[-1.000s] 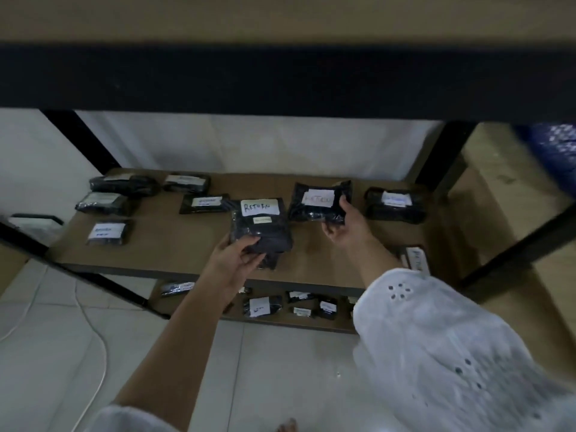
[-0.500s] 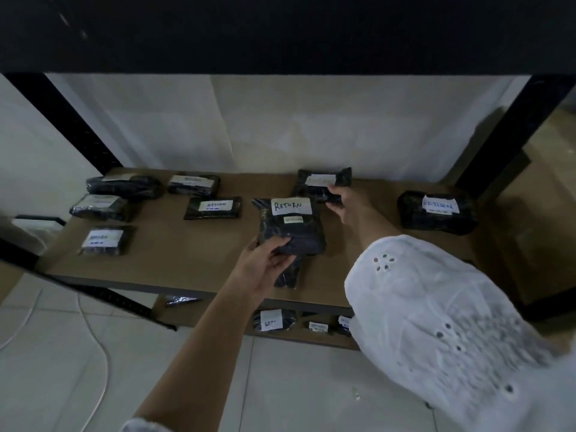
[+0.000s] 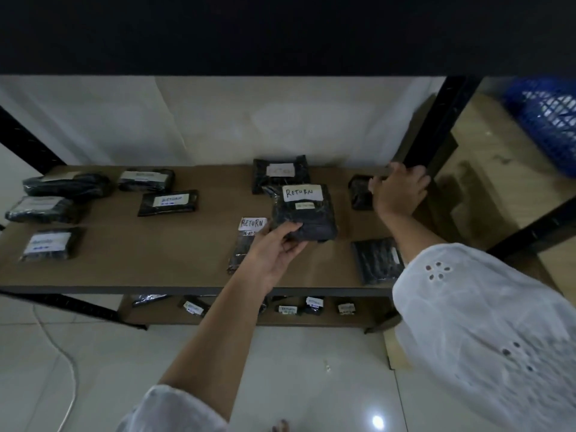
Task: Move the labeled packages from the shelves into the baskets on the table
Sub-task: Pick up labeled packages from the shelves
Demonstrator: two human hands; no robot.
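Note:
A brown shelf board (image 3: 149, 269) carries several black wrapped packages with white labels. My left hand (image 3: 276, 249) grips the near corner of a thick black package (image 3: 307, 216) labelled RETURN, at the middle of the shelf. Under my left wrist lies a thin package (image 3: 246, 236), also marked RETURN. My right hand (image 3: 399, 191) reaches to the far right of the shelf, its fingers curled over a dark package (image 3: 358, 194) whose label is hidden. Another labelled package (image 3: 280, 173) lies behind the held one.
More packages lie on the left side (image 3: 168, 202) (image 3: 50, 244) and one near my right sleeve (image 3: 377, 260). A lower shelf (image 3: 237, 319) holds several small packages. A black upright post (image 3: 436, 126) stands at the right. A blue basket (image 3: 548, 120) sits on a wooden table beyond it.
My right hand left the back middle package and moved right onto the far-right package. My left hand keeps its RETURN package, and a thin RETURN package now shows beneath it.

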